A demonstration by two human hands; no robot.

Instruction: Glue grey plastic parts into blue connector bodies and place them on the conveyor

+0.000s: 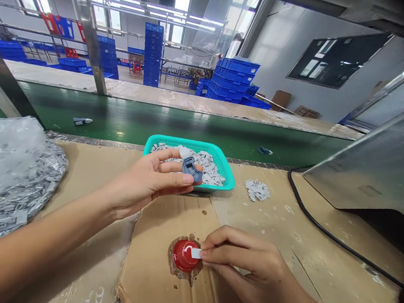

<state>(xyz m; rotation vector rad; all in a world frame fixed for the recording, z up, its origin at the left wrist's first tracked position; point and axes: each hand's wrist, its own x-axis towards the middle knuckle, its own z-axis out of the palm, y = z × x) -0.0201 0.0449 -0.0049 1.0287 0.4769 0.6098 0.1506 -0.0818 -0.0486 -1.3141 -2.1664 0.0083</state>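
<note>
My left hand (155, 176) grips a dark blue-grey moulded plastic part (191, 170) between thumb and fingers, held in front of a turquoise basket (227, 173) of small light-grey plastic pieces. The part's hollow side faces me. Closer to me, my right hand (245, 255) pinches a small flat light-grey plastic piece (196, 253). That piece's tip is over the edge of a small red cup (185, 255); whether it touches the cup I cannot tell. Around the cup, a wet stain marks the cardboard sheet (156, 286).
A plastic bag (18, 170) of grey parts lies at the left. Right of the basket is a small pile of grey pieces (257, 190). Behind runs a green conveyor belt (132, 117) carrying a few dark parts. A black cable (310, 213) curves along the right.
</note>
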